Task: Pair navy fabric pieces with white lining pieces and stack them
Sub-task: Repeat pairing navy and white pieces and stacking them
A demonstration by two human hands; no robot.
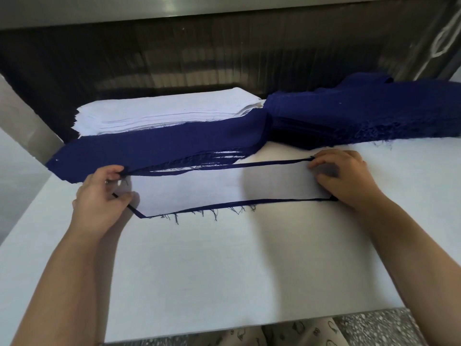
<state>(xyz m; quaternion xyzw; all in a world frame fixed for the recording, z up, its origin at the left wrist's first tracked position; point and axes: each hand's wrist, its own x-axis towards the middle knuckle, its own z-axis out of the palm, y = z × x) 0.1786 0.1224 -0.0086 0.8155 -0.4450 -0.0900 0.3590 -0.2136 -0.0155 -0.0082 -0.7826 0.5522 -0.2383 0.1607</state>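
In the middle of the frame, a white lining piece (224, 188) lies flat on top of a navy piece (224, 204), whose dark frayed edge shows as a thin border around it. The left hand (99, 198) pinches the left end of the navy piece between its thumb and curled fingers, just beyond the lining's left edge. The right hand (344, 176) covers the pair's right end, its fingers bent and close together, thumb and forefinger nipping the navy piece's upper right corner. Both pieces rest on a white table (224, 270). Just behind them lies a stack of navy pieces (162, 146), behind that in the upper left a stack of white lining pieces (162, 111), and at the upper right a rumpled navy pile (361, 113). A dark ribbed wall (199, 53) runs across the top; speckled floor (374, 328) shows at the bottom
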